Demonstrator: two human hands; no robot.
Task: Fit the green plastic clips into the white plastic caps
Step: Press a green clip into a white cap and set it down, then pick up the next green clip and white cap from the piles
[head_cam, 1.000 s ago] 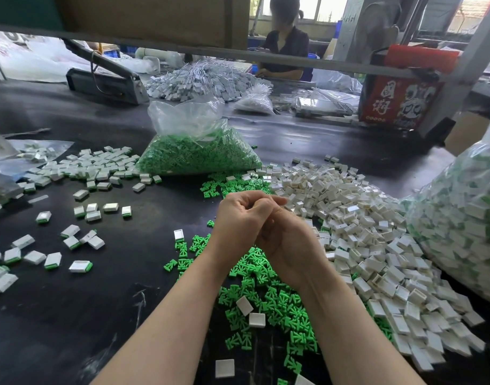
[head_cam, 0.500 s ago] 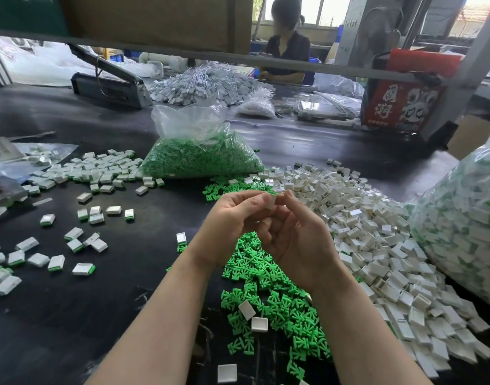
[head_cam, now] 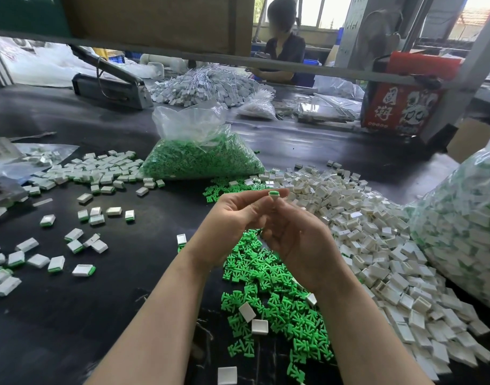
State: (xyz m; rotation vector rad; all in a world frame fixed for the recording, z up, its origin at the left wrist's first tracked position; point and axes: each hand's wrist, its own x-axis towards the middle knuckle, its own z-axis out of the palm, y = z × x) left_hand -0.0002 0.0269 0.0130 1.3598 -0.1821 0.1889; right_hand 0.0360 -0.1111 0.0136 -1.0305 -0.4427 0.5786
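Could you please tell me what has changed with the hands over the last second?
The left hand and right hand, clasped tightly before, have opened apart, and a white cap with a green clip now shows at the fingertips. The piles of loose clips and caps lie as before.

Small assembly workshop: black tabletop (head_cam: 71,315) heaped with white caps (head_cam: 363,232), green clips (head_cam: 266,287), bulk bags (head_cam: 202,159); second worker (head_cam: 282,48) opposite.
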